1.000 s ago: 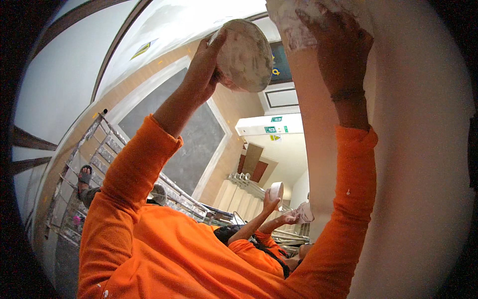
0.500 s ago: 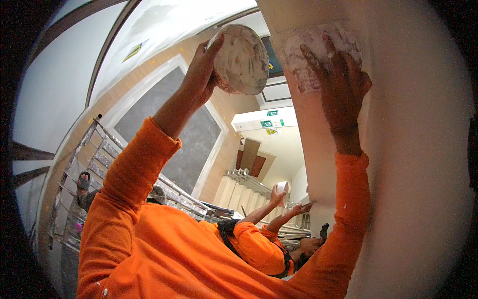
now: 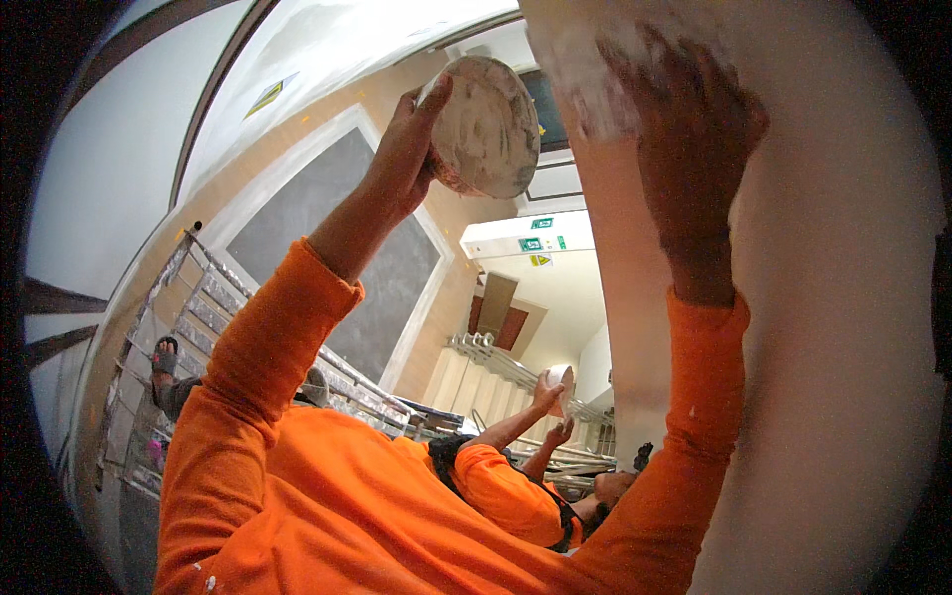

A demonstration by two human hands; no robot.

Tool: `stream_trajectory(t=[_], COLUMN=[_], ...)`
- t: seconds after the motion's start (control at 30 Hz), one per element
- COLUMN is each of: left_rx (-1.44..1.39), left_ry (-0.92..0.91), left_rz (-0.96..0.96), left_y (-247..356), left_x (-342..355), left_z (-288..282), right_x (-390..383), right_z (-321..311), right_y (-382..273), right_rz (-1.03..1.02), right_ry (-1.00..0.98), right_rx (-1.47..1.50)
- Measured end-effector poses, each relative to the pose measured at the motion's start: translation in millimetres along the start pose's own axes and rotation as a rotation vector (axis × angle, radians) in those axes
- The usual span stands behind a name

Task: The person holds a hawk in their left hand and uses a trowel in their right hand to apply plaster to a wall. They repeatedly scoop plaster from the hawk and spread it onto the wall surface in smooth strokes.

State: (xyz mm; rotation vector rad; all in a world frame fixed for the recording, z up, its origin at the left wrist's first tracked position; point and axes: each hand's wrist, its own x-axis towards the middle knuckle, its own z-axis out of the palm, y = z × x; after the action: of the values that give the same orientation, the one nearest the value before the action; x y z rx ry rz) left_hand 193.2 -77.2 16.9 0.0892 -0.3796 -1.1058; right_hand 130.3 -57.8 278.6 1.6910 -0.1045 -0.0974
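My left hand (image 3: 405,149) grips a dish (image 3: 486,127) that hides some fingers; I can't tell if my blurry right hand (image 3: 694,129) grips.

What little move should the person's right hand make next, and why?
Probably a small slide of the smeared flat sheet along the beige surface: the right hand is spread over the sheet, which seems to lie against that surface, though blur hides the exact contact. The left hand holds the round dish apart from the sheet, leaving room.
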Motion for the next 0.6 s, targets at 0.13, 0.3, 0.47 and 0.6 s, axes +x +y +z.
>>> stream_trajectory(t=[0.13, 0.3, 0.47, 0.6], left_rx=[-0.088, -0.107, -0.052, -0.028], left_ry=[-0.030, -0.013, 0.059, 0.030], left_rz=[-0.092, -0.088, -0.158, -0.214], left_y=[-4.7, -9.3, -2.3, -10.6], left_x=[-3.8, -2.2, -12.6, -10.1], left_z=[-12.4, -16.9, 11.7, 0.3], right_x=[29.4, -33.7, -104.1, -96.5], right_z=[-0.6, 14.8, -14.1, -18.9], right_y=[-11.9, -13.6, -8.0, -7.2], right_rz=[0.044, 0.059, 0.026, 0.072], right_ry=[0.102, -0.234, -0.341, -0.315], right_rx=[0.083, 0.055, 0.078, -0.019])
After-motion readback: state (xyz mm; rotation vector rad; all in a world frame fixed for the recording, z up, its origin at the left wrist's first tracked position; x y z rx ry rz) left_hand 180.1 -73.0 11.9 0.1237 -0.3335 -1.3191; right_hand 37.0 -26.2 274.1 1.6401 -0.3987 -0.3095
